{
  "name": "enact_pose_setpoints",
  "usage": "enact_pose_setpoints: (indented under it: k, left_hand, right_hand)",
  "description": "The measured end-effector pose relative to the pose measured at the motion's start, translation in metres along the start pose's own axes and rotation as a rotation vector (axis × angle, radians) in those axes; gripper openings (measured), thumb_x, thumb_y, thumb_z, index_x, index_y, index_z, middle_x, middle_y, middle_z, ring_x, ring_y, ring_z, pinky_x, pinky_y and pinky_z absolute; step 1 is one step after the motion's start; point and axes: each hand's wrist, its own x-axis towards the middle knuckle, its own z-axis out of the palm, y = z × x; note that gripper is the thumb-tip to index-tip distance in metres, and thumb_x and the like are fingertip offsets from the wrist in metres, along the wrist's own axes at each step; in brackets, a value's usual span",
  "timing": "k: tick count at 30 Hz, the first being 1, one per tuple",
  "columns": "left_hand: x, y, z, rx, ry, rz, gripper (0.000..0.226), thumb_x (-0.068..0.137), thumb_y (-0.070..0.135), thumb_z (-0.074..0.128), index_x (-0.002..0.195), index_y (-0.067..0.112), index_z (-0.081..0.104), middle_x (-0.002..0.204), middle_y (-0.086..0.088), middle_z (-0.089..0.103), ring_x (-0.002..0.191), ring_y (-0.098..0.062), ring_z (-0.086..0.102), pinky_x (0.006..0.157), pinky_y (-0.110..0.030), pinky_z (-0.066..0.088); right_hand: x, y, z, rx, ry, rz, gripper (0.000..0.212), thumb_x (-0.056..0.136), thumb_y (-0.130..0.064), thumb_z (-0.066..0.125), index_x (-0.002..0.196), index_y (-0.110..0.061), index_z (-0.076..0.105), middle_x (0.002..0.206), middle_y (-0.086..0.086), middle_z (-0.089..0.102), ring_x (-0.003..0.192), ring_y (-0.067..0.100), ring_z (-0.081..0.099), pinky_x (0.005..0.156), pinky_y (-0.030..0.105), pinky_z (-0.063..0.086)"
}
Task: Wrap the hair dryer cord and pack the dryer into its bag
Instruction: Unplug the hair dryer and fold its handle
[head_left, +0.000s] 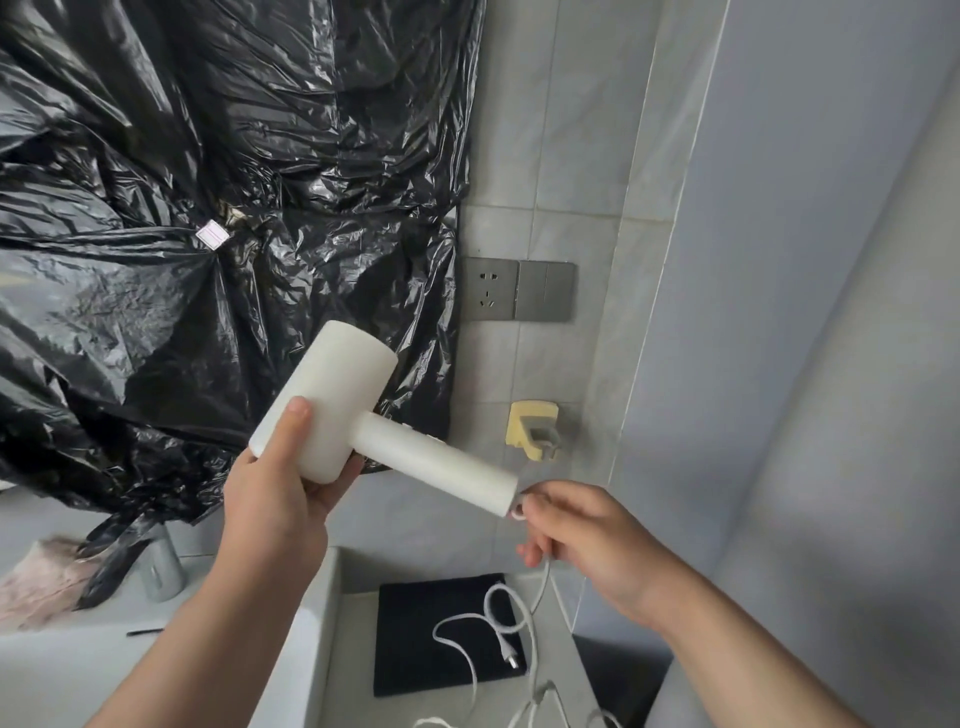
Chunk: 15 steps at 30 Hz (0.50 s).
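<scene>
Crinkled black plastic sheeting (208, 208) covers the wall on your left, its lower edge behind the dryer. Your left hand (280, 488) grips the barrel of the plain white hair dryer (343, 410), holding it in the air with the handle pointing right. Below, the flat black bag (415, 649) lies on the counter with loops of white cord (498, 618) and the plug (511, 659) on top. A grey wall socket (491, 288) and a yellow holder (535, 428) sit further right. Your right hand (582, 540) pinches the cord at the handle's end.
</scene>
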Motion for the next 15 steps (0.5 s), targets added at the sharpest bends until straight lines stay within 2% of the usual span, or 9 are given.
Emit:
enact_pose_setpoints:
  k: [2, 4, 6, 8, 10, 13, 14, 15]
  left_hand:
    - [-0.004, -0.004, 0.001, -0.038, 0.028, -0.018, 0.042, 0.092, 0.032, 0.066, 0.127, 0.012, 0.054, 0.118, -0.002, 0.063, 0.103, -0.015, 0.067, 0.077, -0.037, 0.062]
    - [-0.007, -0.007, 0.001, -0.043, 0.013, -0.050, 0.034, 0.093, 0.033, 0.064, 0.120, 0.013, 0.057, 0.120, -0.005, 0.062, 0.103, -0.019, 0.065, 0.082, -0.042, 0.061]
    - [-0.009, -0.008, 0.001, 0.005, 0.004, -0.122, 0.025, 0.092, 0.032, 0.064, 0.108, 0.013, 0.060, 0.113, -0.009, 0.062, 0.101, -0.025, 0.064, 0.088, -0.048, 0.056]
    - [-0.011, -0.009, -0.003, 0.092, -0.024, -0.211, 0.021, 0.091, 0.028, 0.064, 0.103, 0.011, 0.062, 0.108, -0.015, 0.064, 0.100, -0.029, 0.063, 0.090, -0.048, 0.053]
    - [-0.014, -0.009, -0.010, 0.174, -0.137, -0.297, 0.031, 0.085, 0.025, 0.069, 0.109, 0.006, 0.062, 0.113, -0.023, 0.068, 0.094, -0.029, 0.068, 0.086, -0.046, 0.056]
    - [-0.021, -0.004, -0.020, 0.329, -0.324, -0.447, 0.078, 0.049, 0.035, 0.092, 0.115, 0.006, 0.063, 0.109, -0.020, 0.074, 0.086, -0.030, 0.074, 0.076, -0.047, 0.061]
    - [-0.024, -0.005, -0.020, 0.335, -0.357, -0.488, 0.079, 0.048, 0.039, 0.091, 0.115, 0.007, 0.064, 0.106, -0.018, 0.076, 0.089, -0.032, 0.074, 0.076, -0.049, 0.060]
    - [-0.027, -0.007, -0.019, 0.329, -0.358, -0.513, 0.070, 0.056, 0.042, 0.082, 0.114, 0.008, 0.065, 0.103, -0.015, 0.077, 0.092, -0.033, 0.072, 0.081, -0.050, 0.057]
  right_hand:
    - [0.004, 0.000, 0.006, 0.034, 0.096, -0.034, 0.016, 0.088, -0.034, 0.062, 0.083, -0.021, 0.070, 0.056, -0.011, 0.055, 0.059, 0.011, 0.056, 0.086, 0.051, 0.053]
    - [0.009, -0.004, 0.010, 0.049, 0.220, -0.075, 0.026, 0.082, -0.042, 0.064, 0.088, -0.016, 0.067, 0.055, -0.015, 0.050, 0.054, 0.008, 0.049, 0.072, 0.043, 0.049]
    - [0.014, -0.010, 0.010, 0.091, 0.341, -0.125, 0.032, 0.073, -0.053, 0.062, 0.078, -0.022, 0.064, 0.056, -0.010, 0.049, 0.056, 0.013, 0.045, 0.066, 0.040, 0.039]
    - [0.020, -0.018, 0.007, 0.172, 0.425, -0.159, 0.026, 0.074, -0.052, 0.060, 0.070, -0.027, 0.062, 0.062, -0.001, 0.053, 0.061, 0.018, 0.046, 0.064, 0.036, 0.036]
    - [0.027, -0.028, 0.000, 0.312, 0.473, -0.184, 0.019, 0.082, -0.040, 0.060, 0.074, -0.024, 0.063, 0.071, 0.006, 0.059, 0.065, 0.020, 0.052, 0.064, 0.034, 0.040]
    - [0.035, -0.045, -0.012, 0.282, 0.499, -0.240, 0.021, 0.097, -0.022, 0.055, 0.079, -0.013, 0.061, 0.068, 0.006, 0.062, 0.063, 0.019, 0.059, 0.064, 0.034, 0.047]
    - [0.036, -0.051, -0.013, 0.249, 0.496, -0.264, 0.021, 0.097, -0.019, 0.054, 0.078, -0.012, 0.061, 0.064, 0.003, 0.062, 0.061, 0.017, 0.060, 0.061, 0.033, 0.048]
    - [0.037, -0.057, -0.012, 0.225, 0.496, -0.291, 0.022, 0.097, -0.017, 0.055, 0.077, -0.013, 0.062, 0.061, 0.001, 0.062, 0.058, 0.016, 0.059, 0.058, 0.031, 0.048]
